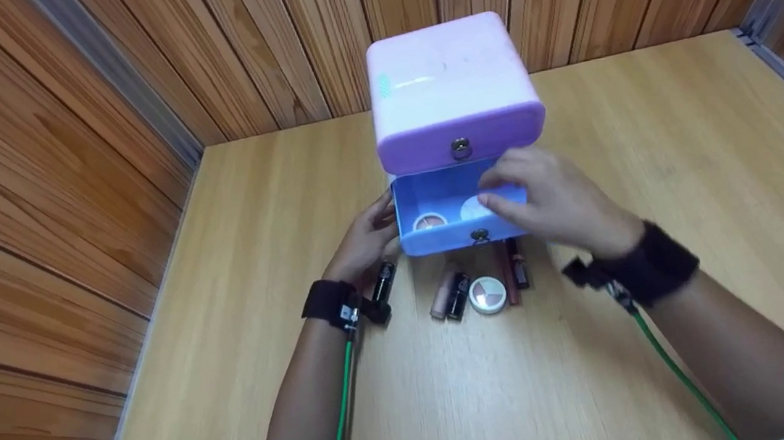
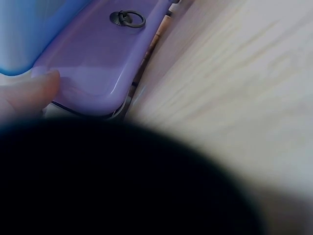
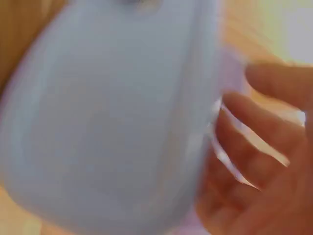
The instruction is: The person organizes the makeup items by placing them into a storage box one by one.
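A small chest with a pink top (image 1: 450, 75) has its blue drawer (image 1: 427, 242) pulled out. Inside lie a round compact (image 1: 429, 222) and a white round item (image 1: 472, 208). My right hand (image 1: 560, 195) hangs over the drawer's right side, thumb beside the white item; the right wrist view is blurred but shows fingers spread beside the drawer, nothing visible between them. At the chest's left side rests my left hand (image 1: 365, 241), its other fingers partly hidden. Its thumb touches the edge of a purple drawer front (image 2: 93, 63) with a ring pull (image 2: 132, 18) below the blue drawer.
On the table (image 1: 238, 280) before the chest lie a round compact (image 1: 487, 295), a black tube (image 1: 458, 297), a pinkish tube (image 1: 440, 302), a dark red tube (image 1: 511, 280) and a dark tube (image 1: 519, 272). Another black tube (image 1: 384, 283) lies by the left wrist. A wooden wall (image 1: 315, 38) stands behind.
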The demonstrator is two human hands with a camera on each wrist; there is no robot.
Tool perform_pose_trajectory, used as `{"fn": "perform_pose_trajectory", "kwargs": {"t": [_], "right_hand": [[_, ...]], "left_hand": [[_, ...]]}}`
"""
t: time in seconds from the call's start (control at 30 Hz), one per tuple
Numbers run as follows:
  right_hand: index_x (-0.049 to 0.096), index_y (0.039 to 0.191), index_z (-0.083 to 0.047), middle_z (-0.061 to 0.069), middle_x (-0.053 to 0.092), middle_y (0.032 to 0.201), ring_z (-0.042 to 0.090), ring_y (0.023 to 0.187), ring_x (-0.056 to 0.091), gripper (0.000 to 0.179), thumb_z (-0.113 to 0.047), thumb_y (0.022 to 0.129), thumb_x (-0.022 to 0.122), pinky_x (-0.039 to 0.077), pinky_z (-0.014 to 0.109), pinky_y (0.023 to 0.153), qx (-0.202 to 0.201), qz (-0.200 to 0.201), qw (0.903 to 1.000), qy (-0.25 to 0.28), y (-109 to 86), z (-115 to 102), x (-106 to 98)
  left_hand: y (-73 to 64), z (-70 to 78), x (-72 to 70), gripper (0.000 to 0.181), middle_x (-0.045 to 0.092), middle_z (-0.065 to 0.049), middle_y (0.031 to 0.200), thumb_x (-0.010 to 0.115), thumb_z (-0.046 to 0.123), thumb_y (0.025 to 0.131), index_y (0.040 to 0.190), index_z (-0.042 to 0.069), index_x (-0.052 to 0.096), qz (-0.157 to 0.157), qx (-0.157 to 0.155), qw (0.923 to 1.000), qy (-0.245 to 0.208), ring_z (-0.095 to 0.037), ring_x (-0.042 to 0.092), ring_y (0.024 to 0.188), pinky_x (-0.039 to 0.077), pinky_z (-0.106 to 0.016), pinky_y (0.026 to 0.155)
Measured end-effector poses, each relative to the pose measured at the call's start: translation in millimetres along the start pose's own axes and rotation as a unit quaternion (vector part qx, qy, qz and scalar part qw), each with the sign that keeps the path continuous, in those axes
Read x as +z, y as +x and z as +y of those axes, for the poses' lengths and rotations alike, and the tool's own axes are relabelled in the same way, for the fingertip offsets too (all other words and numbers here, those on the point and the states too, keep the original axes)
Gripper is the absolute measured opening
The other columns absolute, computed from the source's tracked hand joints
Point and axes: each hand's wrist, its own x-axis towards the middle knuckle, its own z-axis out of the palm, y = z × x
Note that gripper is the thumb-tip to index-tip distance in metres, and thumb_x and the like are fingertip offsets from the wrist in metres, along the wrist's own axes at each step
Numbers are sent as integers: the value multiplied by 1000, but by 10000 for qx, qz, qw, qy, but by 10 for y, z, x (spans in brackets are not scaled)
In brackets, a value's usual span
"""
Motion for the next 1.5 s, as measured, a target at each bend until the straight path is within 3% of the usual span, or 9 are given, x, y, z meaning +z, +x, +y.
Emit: {"fn": "perform_pose_trajectory", "kwargs": {"t": [0.07, 0.17, 0.43, 0.67, 0.83, 1.03, 1.23, 1.37, 1.5], "right_hand": [[71, 97, -9, -2, 65, 88, 12, 82, 59, 12, -19, 90, 71, 51, 31, 72, -482, 359, 9982, 86, -138, -79, 72], [71, 91, -12, -7, 62, 81, 6, 72, 56, 7, -19, 88, 73, 49, 26, 62, -852, 209, 9961, -128, -287, -128, 193], [66, 80, -11, -5, 54, 72, 11, 64, 50, 23, -30, 81, 79, 43, 29, 55, -696, -999, 9852, -1202, -498, 17, 563], [62, 80, -10, 2, 58, 76, 22, 70, 54, 29, -32, 77, 79, 46, 36, 66, -1177, -988, 9711, -1826, -595, 61, 806], [59, 80, -10, 4, 57, 76, 26, 72, 55, 28, -29, 75, 79, 46, 40, 67, -1276, -1121, 9632, -2082, -614, 78, 901], [56, 77, -14, 0, 51, 76, 21, 68, 53, 26, -24, 72, 79, 45, 39, 59, -1205, -1218, 9673, -1869, -631, 105, 916], [55, 81, -13, 0, 53, 81, 17, 69, 53, 24, -23, 77, 77, 47, 37, 60, -1674, -1054, 9691, -1475, -661, 35, 837], [60, 94, -10, 3, 59, 95, 18, 81, 57, 24, -19, 79, 77, 52, 37, 70, -2028, -885, 9690, -1102, -655, -80, 696], [62, 118, -5, 13, 59, 114, 25, 101, 59, 44, -12, 77, 76, 52, 40, 85, -2309, -504, 9693, -671, -582, -176, 503]], "left_hand": [[-10, -12, -5, 62, 54, -7, 137, 61, 14, 97, 152, 24, 33, 13, 52, 10000, 49, -21, 52, 124, 39, -33, 104], [-7, -3, -13, 62, 55, -7, 136, 60, 11, 98, 152, 22, 33, 31, 104, 9999, 39, -21, 53, 123, 39, -33, 104], [33, 20, 3, 62, 54, -5, 137, 62, 17, 97, 151, 26, 34, -2, 14, 10000, -49, -22, 52, 125, 39, -34, 105], [32, 9, 36, 62, 54, -5, 137, 62, 18, 97, 151, 29, 35, 24, -95, 10000, -3, -21, 51, 125, 39, -35, 105], [3, -15, 38, 62, 54, -6, 136, 62, 17, 97, 151, 28, 34, 31, -78, 10000, -50, -21, 52, 124, 39, -34, 104], [-8, -31, 38, 62, 54, -3, 136, 62, 19, 97, 152, 29, 33, -36, -96, 9999, -13, -20, 51, 124, 38, -35, 105], [5, -19, 25, 61, 54, -3, 136, 63, 25, 97, 150, 34, 35, 50, -191, 9993, 307, -20, 51, 125, 37, -37, 106], [-1, -7, 23, 61, 53, -4, 138, 62, 24, 97, 150, 34, 35, 50, -229, 9993, 296, -20, 50, 126, 37, -37, 106], [-4, -11, 40, 62, 53, -4, 138, 63, 23, 97, 150, 34, 34, 24, -229, 9996, 188, -20, 50, 126, 37, -37, 106]]}}
